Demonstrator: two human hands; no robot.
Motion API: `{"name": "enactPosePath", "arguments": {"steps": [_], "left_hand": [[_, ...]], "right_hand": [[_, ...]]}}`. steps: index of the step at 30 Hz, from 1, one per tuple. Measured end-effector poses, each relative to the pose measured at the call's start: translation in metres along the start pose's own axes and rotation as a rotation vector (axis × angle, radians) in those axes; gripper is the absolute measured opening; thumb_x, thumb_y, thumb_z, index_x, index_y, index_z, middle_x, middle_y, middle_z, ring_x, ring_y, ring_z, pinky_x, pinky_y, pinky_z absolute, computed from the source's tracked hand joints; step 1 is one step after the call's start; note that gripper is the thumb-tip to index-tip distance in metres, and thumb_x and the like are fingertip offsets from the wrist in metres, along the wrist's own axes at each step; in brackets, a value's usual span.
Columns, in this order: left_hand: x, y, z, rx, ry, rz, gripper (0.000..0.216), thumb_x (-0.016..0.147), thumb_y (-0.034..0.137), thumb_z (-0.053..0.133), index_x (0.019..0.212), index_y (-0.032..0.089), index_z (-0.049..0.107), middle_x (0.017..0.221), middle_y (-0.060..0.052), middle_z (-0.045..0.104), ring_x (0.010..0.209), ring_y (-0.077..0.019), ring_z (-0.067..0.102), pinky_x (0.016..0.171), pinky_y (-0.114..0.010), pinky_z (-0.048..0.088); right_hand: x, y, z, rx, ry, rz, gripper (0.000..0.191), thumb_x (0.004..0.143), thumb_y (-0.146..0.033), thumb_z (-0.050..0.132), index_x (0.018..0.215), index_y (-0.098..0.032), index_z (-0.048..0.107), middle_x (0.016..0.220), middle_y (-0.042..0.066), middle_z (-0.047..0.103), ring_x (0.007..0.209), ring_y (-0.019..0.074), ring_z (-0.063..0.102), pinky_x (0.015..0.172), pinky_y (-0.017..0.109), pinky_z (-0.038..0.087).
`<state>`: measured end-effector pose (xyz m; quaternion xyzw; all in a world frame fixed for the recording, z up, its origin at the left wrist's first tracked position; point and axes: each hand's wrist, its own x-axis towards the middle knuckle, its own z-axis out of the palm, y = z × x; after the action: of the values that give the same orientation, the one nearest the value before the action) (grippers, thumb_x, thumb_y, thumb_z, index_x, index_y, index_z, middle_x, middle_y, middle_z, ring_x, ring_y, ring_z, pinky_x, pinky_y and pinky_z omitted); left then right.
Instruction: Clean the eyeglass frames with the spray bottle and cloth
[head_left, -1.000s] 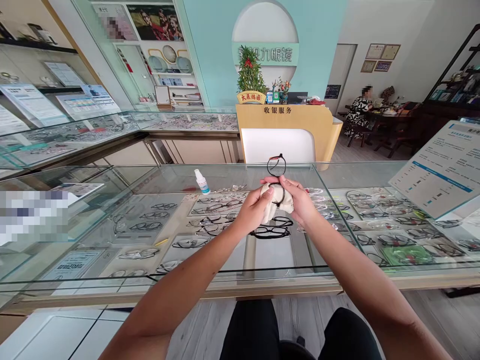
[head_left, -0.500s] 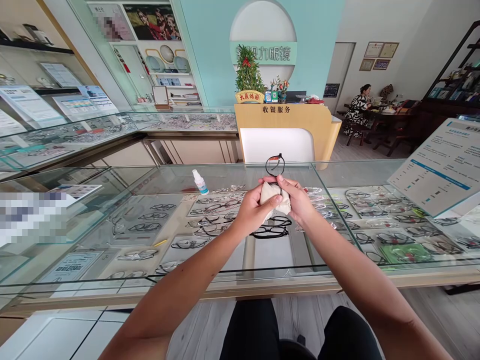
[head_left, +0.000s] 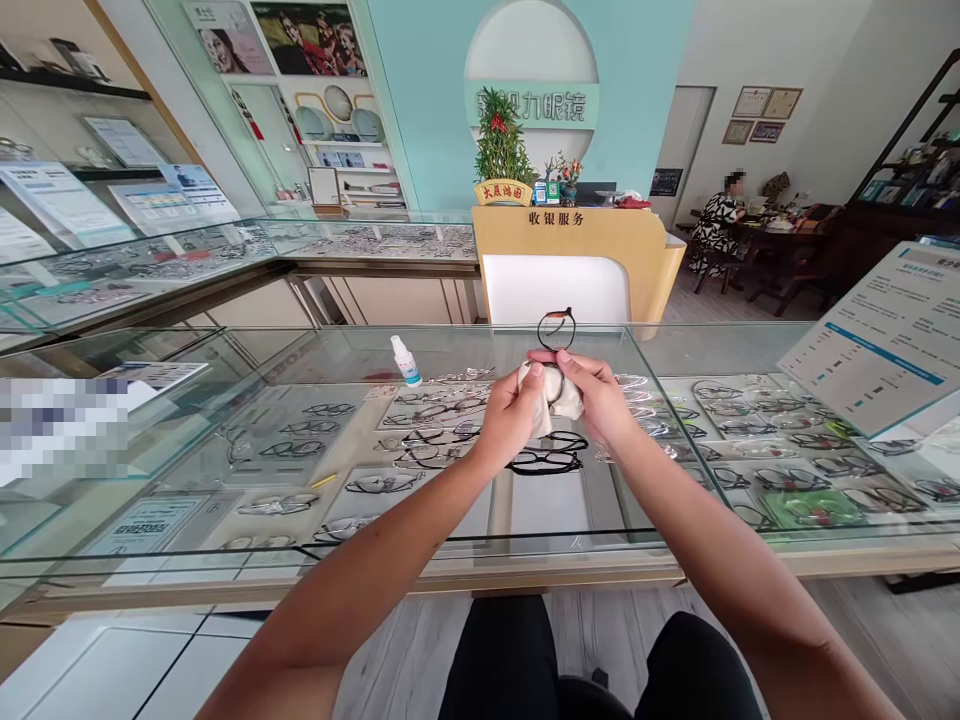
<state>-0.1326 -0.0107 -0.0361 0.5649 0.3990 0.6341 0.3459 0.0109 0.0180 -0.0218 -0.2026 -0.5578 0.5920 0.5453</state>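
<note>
A pair of black-framed glasses (head_left: 556,330) is held up over the glass display counter (head_left: 337,350). One lens sticks up above my fingers; the other is wrapped in a cream cleaning cloth (head_left: 568,402). My left hand (head_left: 511,414) is closed around the cloth and the lower lens. My right hand (head_left: 595,396) pinches the frame and the cloth from the right. Another black pair (head_left: 546,461) lies on the glass just below my hands.
A small white spray bottle (head_left: 406,361) stands on the counter to the left. Several rows of glasses lie inside the case. An info board (head_left: 885,335) leans at right. A yellow cashier desk (head_left: 577,255) stands behind, and a person (head_left: 720,220) sits at a far table.
My hands have stayed in place over the counter. The cloth has shifted slightly around the lower lens and the upper lens sits a little higher.
</note>
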Motion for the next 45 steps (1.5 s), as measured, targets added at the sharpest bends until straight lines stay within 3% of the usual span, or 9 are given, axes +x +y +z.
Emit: {"name": "enactPosePath", "arguments": {"steps": [5,10,19,25,30,33,35,40,45], "left_hand": [[-0.001,-0.004,0.001,-0.043,-0.005,-0.028,0.073,0.083,0.092,0.073,0.075,0.020,0.066,0.069,0.000,0.058,0.066,-0.0142,0.048,0.062,-0.028,0.042],[0.007,-0.012,-0.005,-0.149,0.089,-0.040,0.070,0.080,0.089,0.079,0.090,0.020,0.077,0.081,-0.003,0.071,0.074,-0.0161,0.060,0.068,-0.028,0.051],[0.039,-0.001,-0.030,-0.236,0.248,0.008,0.066,0.078,0.085,0.083,0.104,0.025,0.075,0.100,-0.005,0.075,0.084,-0.0175,0.068,0.069,-0.028,0.054],[0.046,0.007,-0.045,-0.108,0.282,0.100,0.068,0.085,0.086,0.074,0.066,0.023,0.056,0.076,-0.002,0.055,0.068,-0.0153,0.054,0.059,-0.029,0.043],[0.039,0.011,-0.046,0.059,0.208,0.216,0.057,0.094,0.060,0.076,0.061,0.022,0.049,0.079,-0.004,0.064,0.071,-0.0157,0.057,0.064,-0.030,0.044],[0.034,0.013,-0.046,0.263,0.192,0.362,0.038,0.099,0.049,0.072,0.075,0.022,0.064,0.073,-0.001,0.060,0.066,-0.0146,0.052,0.063,-0.030,0.042],[0.031,0.014,-0.047,0.435,0.180,0.533,0.025,0.094,0.046,0.081,0.099,0.022,0.075,0.089,-0.003,0.068,0.074,-0.0162,0.060,0.067,-0.031,0.047],[0.030,0.010,-0.046,0.658,0.088,0.804,0.069,0.084,0.051,0.095,0.144,0.027,0.071,0.139,-0.013,0.070,0.124,-0.0306,0.071,0.090,-0.041,0.063],[0.031,0.005,-0.046,0.675,0.028,0.840,0.068,0.088,0.047,0.094,0.149,0.030,0.068,0.141,-0.011,0.074,0.127,-0.0307,0.075,0.110,-0.050,0.064]], "right_hand": [[0.002,0.000,0.001,0.143,0.018,0.097,0.049,0.076,-0.070,0.096,0.097,-0.026,0.092,0.105,0.008,0.090,0.108,0.0305,0.082,0.092,0.042,0.066],[0.013,-0.010,-0.019,0.146,0.140,-0.066,0.047,0.078,-0.068,0.096,0.097,-0.025,0.091,0.109,0.007,0.089,0.093,0.0212,0.079,0.089,0.035,0.064],[0.014,-0.027,-0.032,-0.034,0.111,-0.149,0.046,0.090,-0.071,0.081,0.093,-0.026,0.085,0.095,0.008,0.083,0.083,0.0221,0.071,0.083,0.039,0.059],[0.011,-0.026,-0.029,-0.112,-0.022,-0.124,0.046,0.094,-0.071,0.074,0.091,-0.026,0.082,0.093,0.008,0.083,0.086,0.0247,0.072,0.085,0.040,0.056],[0.009,-0.025,-0.032,-0.206,-0.107,-0.130,0.039,0.104,-0.053,0.064,0.085,-0.025,0.082,0.084,0.005,0.080,0.085,0.0241,0.071,0.089,0.039,0.052],[0.006,-0.030,-0.030,-0.295,-0.134,-0.123,0.041,0.105,-0.046,0.058,0.078,-0.025,0.081,0.077,0.004,0.077,0.084,0.0239,0.070,0.092,0.039,0.051],[0.004,-0.035,-0.027,-0.357,-0.147,-0.111,0.042,0.103,-0.045,0.058,0.073,-0.024,0.078,0.074,0.005,0.076,0.083,0.0243,0.068,0.092,0.039,0.052],[0.002,-0.043,-0.021,-0.418,-0.202,-0.086,0.042,0.099,-0.048,0.058,0.068,-0.026,0.075,0.070,0.005,0.073,0.077,0.0249,0.063,0.083,0.039,0.052],[0.001,-0.043,-0.023,-0.441,-0.244,-0.080,0.043,0.100,-0.047,0.058,0.066,-0.026,0.073,0.069,0.004,0.071,0.076,0.0240,0.061,0.083,0.038,0.052]]}}
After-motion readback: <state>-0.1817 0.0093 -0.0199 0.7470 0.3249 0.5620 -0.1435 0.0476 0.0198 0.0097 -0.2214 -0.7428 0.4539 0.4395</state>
